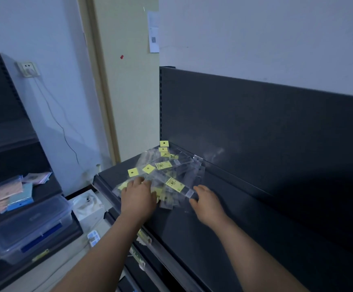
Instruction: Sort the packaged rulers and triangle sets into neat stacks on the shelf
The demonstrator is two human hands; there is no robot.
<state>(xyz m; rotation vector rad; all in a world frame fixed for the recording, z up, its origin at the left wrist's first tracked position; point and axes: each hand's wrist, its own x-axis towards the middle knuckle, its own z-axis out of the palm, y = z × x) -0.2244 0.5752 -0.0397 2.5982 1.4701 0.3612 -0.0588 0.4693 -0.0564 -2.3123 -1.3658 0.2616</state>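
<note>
From the head camera, a loose heap of clear plastic packets of rulers and triangle sets with yellow header tags (163,165) lies at the left end of a dark grey metal shelf (224,211). It reaches from the front lip back to the shelf's dark upright back panel (255,123). The packets cross one another at many angles, and several square yellow tags with punched holes point towards the rear corner. The left hand (138,197) lies palm down on the near left part of the heap, its fingers stretched forward and resting flat on the packets. The right hand (208,202) is at the near right edge of the heap, beside the end of a long clear ruler packet with a yellow printed label (175,184). Its fingers are bent downward at that end, and whether they pinch the packet or only touch it cannot be told. Both bare forearms reach in from the lower edge. To the left stands another dark shelving unit holding a translucent lidded plastic box with blue clips (34,224) and, behind it, a pile of pink and pale blue flat packets (9,192). A white wall socket with a trailing cable (27,68) is fixed above them, a white printed paper slip (154,31) hangs on the cream wall, and an open white carton (88,205) sits low between the two units.
</note>
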